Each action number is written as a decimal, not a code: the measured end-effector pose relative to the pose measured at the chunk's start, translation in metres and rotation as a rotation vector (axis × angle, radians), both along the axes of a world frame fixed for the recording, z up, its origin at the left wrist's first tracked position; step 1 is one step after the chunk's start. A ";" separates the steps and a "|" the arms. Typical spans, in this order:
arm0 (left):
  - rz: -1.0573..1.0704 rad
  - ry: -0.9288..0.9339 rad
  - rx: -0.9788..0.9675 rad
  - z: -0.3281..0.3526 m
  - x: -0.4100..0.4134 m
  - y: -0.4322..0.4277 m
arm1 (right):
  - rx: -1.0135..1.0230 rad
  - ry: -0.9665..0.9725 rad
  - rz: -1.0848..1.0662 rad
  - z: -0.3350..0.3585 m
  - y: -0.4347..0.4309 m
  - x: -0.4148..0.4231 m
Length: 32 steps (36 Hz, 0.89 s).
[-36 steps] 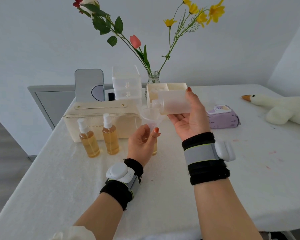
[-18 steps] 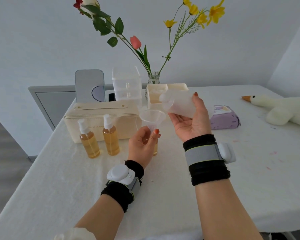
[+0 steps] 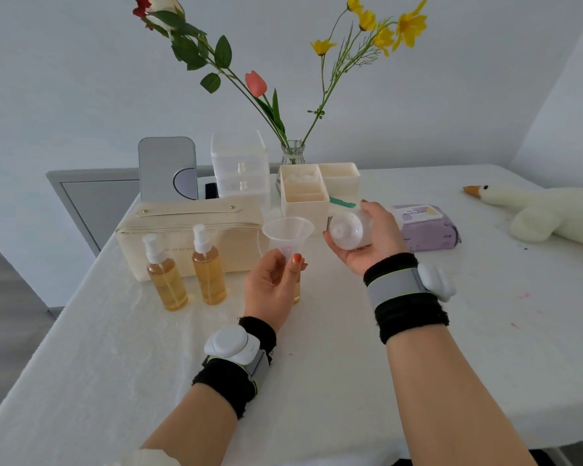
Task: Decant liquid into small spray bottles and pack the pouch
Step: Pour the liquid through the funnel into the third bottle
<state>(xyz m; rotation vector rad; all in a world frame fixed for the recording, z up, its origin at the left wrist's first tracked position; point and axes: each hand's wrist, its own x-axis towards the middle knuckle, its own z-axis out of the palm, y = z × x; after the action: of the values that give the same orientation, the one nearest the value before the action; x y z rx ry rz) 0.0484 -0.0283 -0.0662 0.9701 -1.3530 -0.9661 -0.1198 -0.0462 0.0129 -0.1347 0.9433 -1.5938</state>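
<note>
My left hand [image 3: 272, 283] grips a small spray bottle [image 3: 297, 290] of amber liquid that stands on the table, mostly hidden behind my fingers. A clear plastic funnel [image 3: 287, 232] sits in its neck. My right hand [image 3: 372, 239] holds a frosted, see-through bottle [image 3: 350, 228] lying on its side to the right of the funnel, apart from it, bottom end facing me. It looks empty. Two filled spray bottles with white pumps [image 3: 166, 275] [image 3: 208, 269] stand to the left, in front of a cream zip pouch [image 3: 186, 227].
Behind the pouch are a standing mirror [image 3: 167, 168], a clear mini drawer unit [image 3: 240, 164], a glass vase of flowers [image 3: 292, 154] and a cream divided organiser [image 3: 317, 185]. A purple wipes pack [image 3: 424, 227] and a plush goose [image 3: 546, 213] lie to the right. White cloth covers the table [image 3: 317, 364].
My right hand has swung the frosted bottle away from over the funnel, lowering it to the right and turning its bottom toward me. My left hand has stayed on the small bottle.
</note>
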 end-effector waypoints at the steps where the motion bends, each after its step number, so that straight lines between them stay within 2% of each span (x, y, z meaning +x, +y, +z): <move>1: 0.001 0.000 0.002 0.000 0.000 0.000 | 0.014 0.041 0.021 0.002 0.000 0.000; 7: 0.001 0.011 0.006 0.000 0.000 0.001 | 0.149 0.408 0.144 0.010 -0.005 -0.001; 11: -0.001 0.025 -0.008 0.000 -0.001 0.001 | 0.309 0.879 0.201 0.013 -0.009 -0.003; 14: -0.008 0.035 -0.008 -0.001 -0.001 0.000 | 0.311 1.266 0.216 0.016 -0.012 -0.008; 21: -0.002 0.015 -0.017 -0.003 -0.001 -0.001 | 0.311 1.752 0.176 0.029 -0.016 -0.002; 25: -0.004 0.017 -0.011 -0.004 -0.001 -0.001 | 0.295 1.913 0.152 0.034 -0.016 0.004; 32: 0.009 0.006 -0.026 -0.004 -0.001 -0.002 | 0.164 1.912 0.071 0.036 -0.014 0.002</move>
<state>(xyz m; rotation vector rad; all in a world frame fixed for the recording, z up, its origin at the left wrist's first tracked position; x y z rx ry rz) 0.0475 -0.0302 -0.0706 0.9522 -1.3525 -0.9419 -0.1179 -0.0606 0.0485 -1.7330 2.3587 -0.9217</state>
